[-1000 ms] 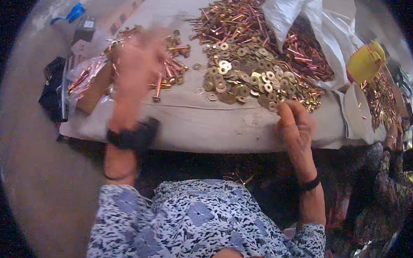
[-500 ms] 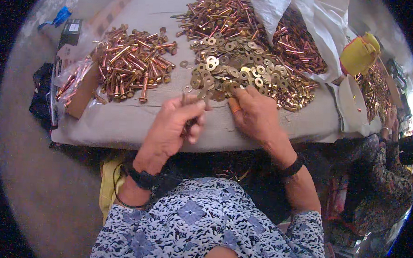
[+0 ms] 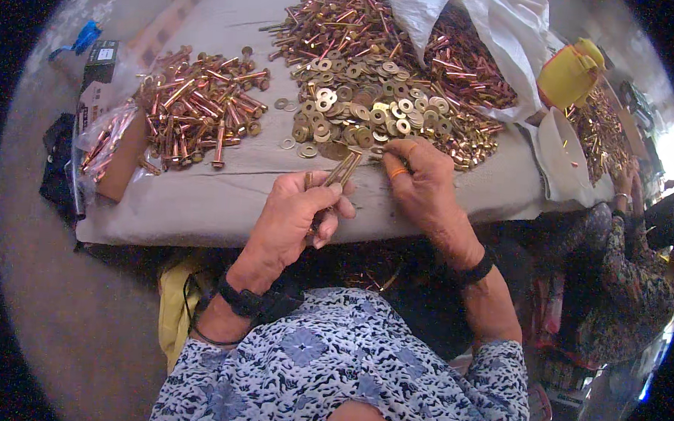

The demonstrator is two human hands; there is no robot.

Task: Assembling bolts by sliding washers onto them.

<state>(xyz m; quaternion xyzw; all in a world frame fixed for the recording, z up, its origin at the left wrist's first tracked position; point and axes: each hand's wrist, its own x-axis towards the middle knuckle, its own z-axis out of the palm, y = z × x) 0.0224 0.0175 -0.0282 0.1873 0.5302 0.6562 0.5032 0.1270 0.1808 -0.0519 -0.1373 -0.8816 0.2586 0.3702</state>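
Observation:
My left hand point(image 3: 289, 212) is closed around a few golden bolts point(image 3: 343, 170), whose shanks stick out past the thumb and slant up to the right. Just beyond them spreads a pile of flat brass-coloured washers point(image 3: 355, 111). My right hand point(image 3: 425, 180), with an orange band on one finger, has thumb and forefinger bent together at the pile's near edge. What lies between those fingertips is too small to make out. A loose washer point(image 3: 307, 150) rests on the cloth near the bolt ends.
A heap of finished-looking bolts point(image 3: 199, 105) lies to the left, beside an open cardboard box point(image 3: 124, 155) with plastic. More bolts point(image 3: 343, 25) pile up behind the washers, next to a white sack point(image 3: 499, 38). Small nuts point(image 3: 469, 144) lie at right. Another person's arm point(image 3: 627, 198) is at far right.
The bolts in my left hand have tilted over to the right and show more clearly. My right hand's fingers have drawn back slightly from the washers. The whole view has shifted a little.

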